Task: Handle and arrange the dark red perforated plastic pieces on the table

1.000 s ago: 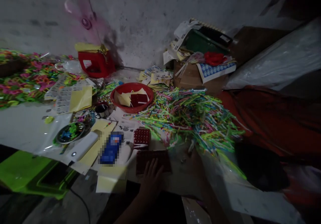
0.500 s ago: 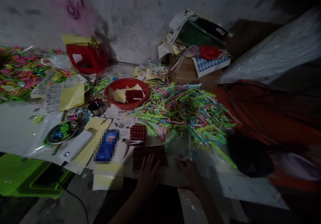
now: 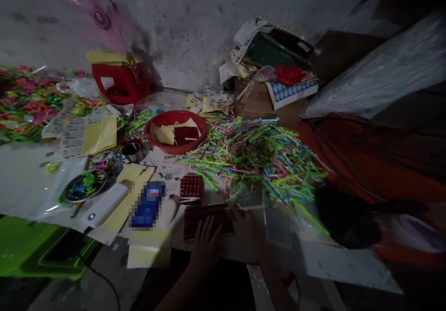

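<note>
left hand [image 3: 205, 243]: flat, fingers spread on the dark red studded rectangular sheet [image 3: 205, 216], near edge.
right hand [image 3: 249, 222]: at sheet's right end, grip unclear.
advice: press evenly, keeping sheet from sliding.

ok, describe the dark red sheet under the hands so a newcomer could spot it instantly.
Start at the red bowl near the middle, beside the heap of neon paper strips. Come straight toward the camera, past a small studded red square, to the table's near edge. The dark red studded sheet lies flat there, wider than the square, the only one with the left hand and right hand on it.
</note>
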A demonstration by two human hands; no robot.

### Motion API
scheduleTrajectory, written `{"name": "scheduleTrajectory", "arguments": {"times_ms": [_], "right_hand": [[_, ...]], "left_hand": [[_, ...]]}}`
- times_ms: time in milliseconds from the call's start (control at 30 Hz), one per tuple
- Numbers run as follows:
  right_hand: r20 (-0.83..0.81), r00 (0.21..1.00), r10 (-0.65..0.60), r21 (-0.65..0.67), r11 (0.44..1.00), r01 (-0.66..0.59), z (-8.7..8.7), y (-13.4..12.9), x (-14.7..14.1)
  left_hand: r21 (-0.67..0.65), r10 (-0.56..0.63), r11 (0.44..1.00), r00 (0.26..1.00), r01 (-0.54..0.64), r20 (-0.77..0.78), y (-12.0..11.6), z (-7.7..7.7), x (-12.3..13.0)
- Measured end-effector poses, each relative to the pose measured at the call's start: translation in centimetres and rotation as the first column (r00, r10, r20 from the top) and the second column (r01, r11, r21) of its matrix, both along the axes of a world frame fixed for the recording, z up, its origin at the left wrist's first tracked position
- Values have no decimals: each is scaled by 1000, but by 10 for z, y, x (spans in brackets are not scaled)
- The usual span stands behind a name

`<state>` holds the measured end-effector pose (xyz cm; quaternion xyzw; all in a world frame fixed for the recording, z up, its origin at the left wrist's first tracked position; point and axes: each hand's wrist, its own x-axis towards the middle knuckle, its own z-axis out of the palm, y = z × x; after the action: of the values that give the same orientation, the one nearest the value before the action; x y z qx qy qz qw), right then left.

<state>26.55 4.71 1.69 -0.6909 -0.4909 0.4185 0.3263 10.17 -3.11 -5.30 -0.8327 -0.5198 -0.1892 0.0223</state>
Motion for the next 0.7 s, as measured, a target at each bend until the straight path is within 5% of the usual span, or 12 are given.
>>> {"name": "scheduleTrajectory", "arguments": {"times_ms": [433, 700], "right_hand": [[437, 898, 42, 10, 999, -52, -4, -3, -3], [508, 860, 52, -16, 999, -51, -9, 1, -11]], "left_hand": [[33, -4, 999, 1000, 5, -19, 1, 3, 0], [47, -15, 999, 1000, 16, -9, 1, -4, -1]]}}
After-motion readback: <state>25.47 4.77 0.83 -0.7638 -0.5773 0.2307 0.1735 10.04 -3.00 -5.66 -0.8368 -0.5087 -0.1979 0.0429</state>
